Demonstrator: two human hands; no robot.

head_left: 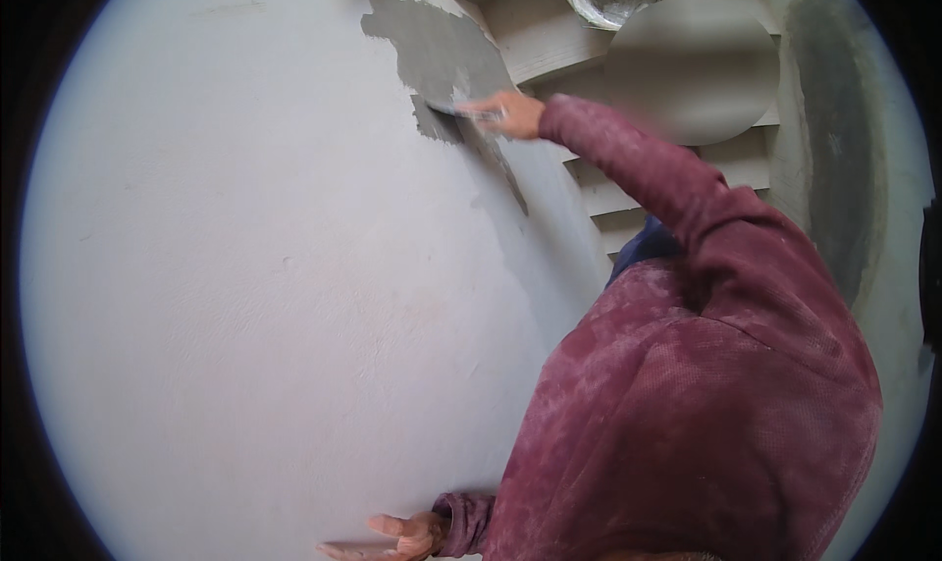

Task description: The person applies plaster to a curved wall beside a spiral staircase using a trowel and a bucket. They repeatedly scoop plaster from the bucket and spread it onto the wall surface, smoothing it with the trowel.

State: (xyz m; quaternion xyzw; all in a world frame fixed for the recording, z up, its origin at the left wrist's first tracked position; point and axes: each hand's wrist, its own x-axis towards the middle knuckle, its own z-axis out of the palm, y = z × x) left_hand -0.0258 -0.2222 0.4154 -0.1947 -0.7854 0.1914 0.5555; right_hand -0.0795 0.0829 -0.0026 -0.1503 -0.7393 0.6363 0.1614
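At the upper middle, my right hand (515,116) is closed round the handle of a putty knife (451,109), slightly smeared by motion. Its blade lies against the white wall (245,296), at the lower edge of a wet grey plaster patch (446,55). A thin grey streak runs down from the patch toward the stairs. Low in the picture, my left hand (402,539) is open, fingers stretched out by the wall, and it holds nothing. The lower frame edge cuts it off, so whether the palm touches the wall is unclear. Both arms wear dusty maroon sleeves.
Pale stairs (549,51) run along the wall's foot at the top. On them stands a white bucket (620,0) smeared with grey, cut by the frame edge. A round blur hides several steps. The right-hand wall carries a long dark grey patch (834,159).
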